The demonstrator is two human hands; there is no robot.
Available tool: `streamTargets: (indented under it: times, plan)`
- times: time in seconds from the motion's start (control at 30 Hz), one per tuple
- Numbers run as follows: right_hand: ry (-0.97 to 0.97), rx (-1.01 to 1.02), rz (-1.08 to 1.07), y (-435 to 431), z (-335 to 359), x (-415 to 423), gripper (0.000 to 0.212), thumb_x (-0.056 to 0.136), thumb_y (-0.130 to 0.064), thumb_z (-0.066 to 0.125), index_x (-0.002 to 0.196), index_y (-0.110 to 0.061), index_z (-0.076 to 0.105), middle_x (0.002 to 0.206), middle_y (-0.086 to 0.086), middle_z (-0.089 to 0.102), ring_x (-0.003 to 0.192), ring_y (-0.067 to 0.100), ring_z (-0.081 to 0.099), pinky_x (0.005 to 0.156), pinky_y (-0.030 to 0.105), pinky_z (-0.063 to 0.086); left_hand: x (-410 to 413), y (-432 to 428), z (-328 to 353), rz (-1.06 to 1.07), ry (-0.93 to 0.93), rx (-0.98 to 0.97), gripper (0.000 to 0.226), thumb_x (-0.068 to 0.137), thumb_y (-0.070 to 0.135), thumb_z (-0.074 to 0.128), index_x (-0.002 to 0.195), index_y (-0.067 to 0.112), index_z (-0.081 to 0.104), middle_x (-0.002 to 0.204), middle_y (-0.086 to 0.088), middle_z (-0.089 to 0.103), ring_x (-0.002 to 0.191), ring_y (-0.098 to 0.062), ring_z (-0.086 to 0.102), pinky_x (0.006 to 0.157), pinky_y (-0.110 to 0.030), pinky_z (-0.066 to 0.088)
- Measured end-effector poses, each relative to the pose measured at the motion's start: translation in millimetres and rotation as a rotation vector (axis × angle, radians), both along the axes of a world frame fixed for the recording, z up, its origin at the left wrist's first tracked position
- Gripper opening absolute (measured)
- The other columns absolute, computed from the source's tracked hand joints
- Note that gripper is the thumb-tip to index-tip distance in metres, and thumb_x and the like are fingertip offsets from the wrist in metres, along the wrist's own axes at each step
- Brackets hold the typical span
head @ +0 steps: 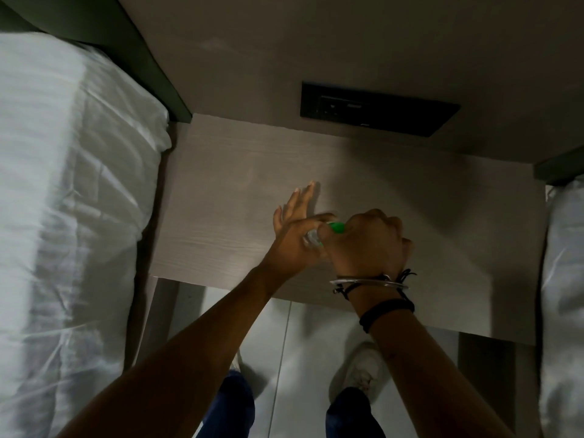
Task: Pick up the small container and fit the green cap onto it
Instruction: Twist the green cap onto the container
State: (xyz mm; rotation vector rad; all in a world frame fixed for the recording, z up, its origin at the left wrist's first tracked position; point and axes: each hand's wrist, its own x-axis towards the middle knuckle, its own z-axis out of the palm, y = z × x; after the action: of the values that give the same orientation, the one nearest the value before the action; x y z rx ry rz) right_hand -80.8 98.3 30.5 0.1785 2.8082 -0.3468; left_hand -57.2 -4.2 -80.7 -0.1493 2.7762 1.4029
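Both hands meet above the middle of the pale wooden bedside table point(237, 191). My left hand point(292, 232) pinches a small clear container point(311, 239) between thumb and forefinger, its other fingers spread out. My right hand point(368, 245) is closed around the green cap point(337, 227), which touches the container's end. Most of the container and the cap is hidden by my fingers. Whether the cap is seated on the container I cannot tell.
A bed with white sheets point(69, 200) runs along the left. A second white bed point(565, 279) is at the right edge. A black socket panel point(376, 110) sits on the wall behind the table. My white shoes point(360, 371) stand on the light floor below.
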Motion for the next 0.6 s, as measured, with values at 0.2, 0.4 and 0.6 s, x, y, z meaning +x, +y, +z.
streamTargets:
  times: [0.2,0.4,0.6]
  plan:
    - [-0.04,0.006,0.052,-1,6,-9,0.024,0.078,-0.037,0.054,0.072,-0.014,0.059,0.081,0.004,0.051,0.098,0.03,0.05,0.085,0.045,0.038,-19,-19,21,-0.269,-0.125,-0.047,0.039,0.066,0.042,0.077,0.103,0.034,0.067,0.16,0.003,0.007,0.146,-0.018,-0.01,0.115,-0.055,-0.007]
    - [-0.064,-0.029,0.062,2,5,-10,0.028,0.077,-0.038,0.055,0.061,-0.016,0.049,0.074,0.003,0.051,0.095,0.029,0.051,0.089,0.047,0.04,-18,-20,22,-0.269,-0.13,-0.057,0.043,0.066,0.032,0.08,0.106,0.032,0.066,0.16,0.004,0.005,0.146,-0.017,-0.01,0.115,-0.054,-0.007]
    - [-0.091,-0.025,0.094,7,8,-7,0.044,0.078,-0.057,0.052,0.064,-0.015,0.051,0.079,0.003,0.053,0.099,0.029,0.051,0.097,0.055,0.038,-16,-17,19,-0.224,-0.145,-0.065,0.053,0.066,0.034,0.08,0.115,0.03,0.061,0.16,0.003,0.005,0.145,-0.015,-0.01,0.116,-0.054,-0.006]
